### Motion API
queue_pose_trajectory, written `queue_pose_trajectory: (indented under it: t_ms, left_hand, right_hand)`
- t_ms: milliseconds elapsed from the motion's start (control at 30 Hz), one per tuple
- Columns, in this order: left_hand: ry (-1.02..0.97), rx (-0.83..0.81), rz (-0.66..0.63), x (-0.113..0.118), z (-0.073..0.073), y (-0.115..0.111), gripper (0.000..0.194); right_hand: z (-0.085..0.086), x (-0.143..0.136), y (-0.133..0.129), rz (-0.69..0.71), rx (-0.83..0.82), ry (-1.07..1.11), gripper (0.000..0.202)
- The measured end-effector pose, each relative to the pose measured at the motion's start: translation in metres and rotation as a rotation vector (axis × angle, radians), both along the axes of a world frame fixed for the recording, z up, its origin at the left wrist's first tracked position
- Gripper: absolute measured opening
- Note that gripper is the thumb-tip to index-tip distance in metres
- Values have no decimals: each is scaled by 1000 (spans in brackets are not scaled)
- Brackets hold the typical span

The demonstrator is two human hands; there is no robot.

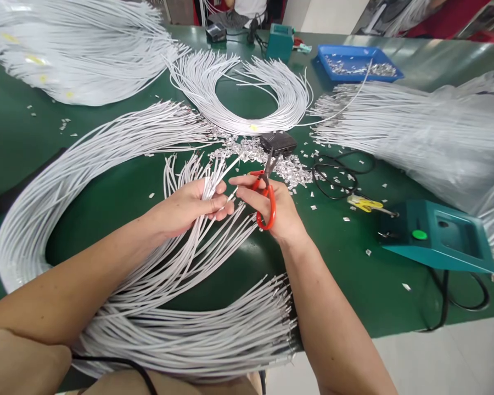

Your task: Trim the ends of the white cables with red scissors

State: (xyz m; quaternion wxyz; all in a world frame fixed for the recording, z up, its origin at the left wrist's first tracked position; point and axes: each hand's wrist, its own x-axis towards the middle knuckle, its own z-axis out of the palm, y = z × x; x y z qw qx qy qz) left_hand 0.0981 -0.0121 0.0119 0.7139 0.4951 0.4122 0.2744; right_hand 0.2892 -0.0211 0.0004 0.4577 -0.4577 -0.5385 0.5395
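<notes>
Several white cables [197, 230] run through my left hand [189, 206], whose fingers and thumb are closed round them. One cable end pokes out toward my right hand [278, 206], close to its fingertips; whether they touch it I cannot tell. Hooked in my right hand is a pair of red-handled scissors [267, 206], the dark blades pointing away from me. Beyond both hands lies a heap of small silvery-white scraps [247, 148], with a black box [278, 142] on it. More white cables [189, 340] with metal tips lie in front of my body.
Large white cable bundles [78, 49] lie at the back left, and a coiled one [247, 118] mid-table. Bagged cables [428, 126] are on the right. A teal device [440, 236], a yellow-handled tool [366, 203] and a blue tray [358, 63] are also there. A person [250, 8] sits opposite.
</notes>
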Motion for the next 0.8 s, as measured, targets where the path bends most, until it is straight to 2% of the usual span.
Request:
queue_pose_trajectory:
  t_ms: [133, 367, 567, 700, 800]
  left_hand:
    - [-40, -17, -23, 0, -1, -1, 24]
    - [-14, -3, -22, -2, -2, 1, 27]
    - [68, 10, 120, -2, -3, 1, 32]
    - [107, 78, 205, -2, -4, 2, 31]
    - [143, 100, 224, -1, -4, 1, 34]
  right_hand:
    - [-3, 0, 1, 32, 23, 40, 8]
    - [-6, -1, 4, 49, -22, 71, 22]
    - [-3, -9, -1, -22, -33, 25, 22]
    - [4, -15, -7, 18, 30, 96, 23]
    - [6, -16, -8, -167, -12, 190, 32]
